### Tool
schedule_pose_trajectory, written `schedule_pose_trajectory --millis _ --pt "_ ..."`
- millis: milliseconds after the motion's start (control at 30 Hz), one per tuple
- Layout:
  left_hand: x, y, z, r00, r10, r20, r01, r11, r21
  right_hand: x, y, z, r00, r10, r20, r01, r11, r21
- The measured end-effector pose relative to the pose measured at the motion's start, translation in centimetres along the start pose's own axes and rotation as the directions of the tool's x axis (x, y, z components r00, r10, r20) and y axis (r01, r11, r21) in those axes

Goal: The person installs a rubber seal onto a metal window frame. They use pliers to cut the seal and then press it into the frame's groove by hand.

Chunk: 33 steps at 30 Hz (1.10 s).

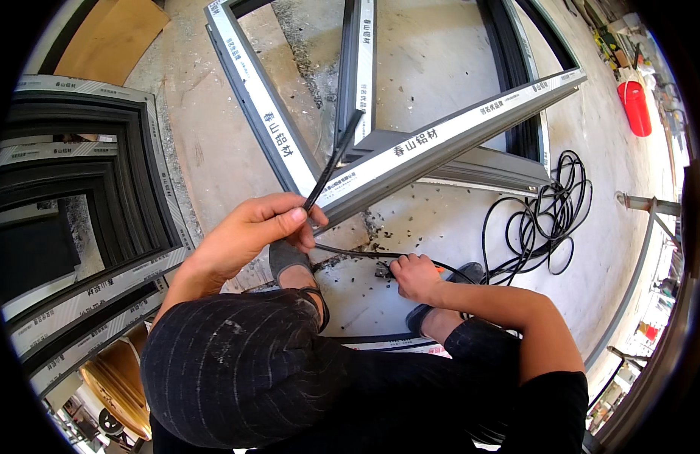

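My left hand (263,227) pinches a black rubber strip (335,163) between thumb and fingers. The strip's free end points up across the corner of a grey metal window frame (410,155) with white film on its faces. From below that hand, more of the strip runs right, past my right hand (416,278). Low over the floor, my right hand is closed around a small tool with an orange handle (438,267). Its dark tip shows by the fingers, but the grip hides its kind. A tangled coil of black strip (543,219) lies to the right.
Stacked dark frames (164,181) stand at the left. Black scraps (376,234) litter the floor between my feet and the frame. A red bucket (634,108) stands far right, and a cardboard sheet (115,38) lies far left. A metal bar (645,203) juts in at the right.
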State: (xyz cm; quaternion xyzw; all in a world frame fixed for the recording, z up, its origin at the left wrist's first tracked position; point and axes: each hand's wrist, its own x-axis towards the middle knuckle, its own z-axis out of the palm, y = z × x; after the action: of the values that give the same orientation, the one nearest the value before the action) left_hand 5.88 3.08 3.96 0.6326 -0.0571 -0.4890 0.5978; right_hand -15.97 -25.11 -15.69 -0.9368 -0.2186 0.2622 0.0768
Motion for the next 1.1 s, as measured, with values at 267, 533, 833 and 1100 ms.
schedule_pose_trajectory --millis 267,533,833,1100 --pt "-0.2 -0.5 -1.2 0.998 -0.047 -0.036 0.047 0.999 0.010 1.5 -2.1 -17.7 0.846 -0.309 0.436 -0.467 -0.031 0.884" --pt "-0.2 0.4 0.1 0.997 0.074 -0.039 -0.076 0.996 -0.056 2.9 -2.8 -27.4 0.969 0.215 0.124 -0.109 -0.082 0.991" --pt "1.2 -0.1 1.5 0.989 0.065 0.136 -0.055 0.995 -0.082 7.6 -3.3 -28.1 0.892 0.377 -0.251 0.281 -0.027 0.959" --pt "0.7 -0.9 -0.3 0.999 0.015 -0.051 -0.015 1.000 -0.004 6.4 3.4 -31.3 0.797 0.593 -0.115 0.134 0.013 0.991"
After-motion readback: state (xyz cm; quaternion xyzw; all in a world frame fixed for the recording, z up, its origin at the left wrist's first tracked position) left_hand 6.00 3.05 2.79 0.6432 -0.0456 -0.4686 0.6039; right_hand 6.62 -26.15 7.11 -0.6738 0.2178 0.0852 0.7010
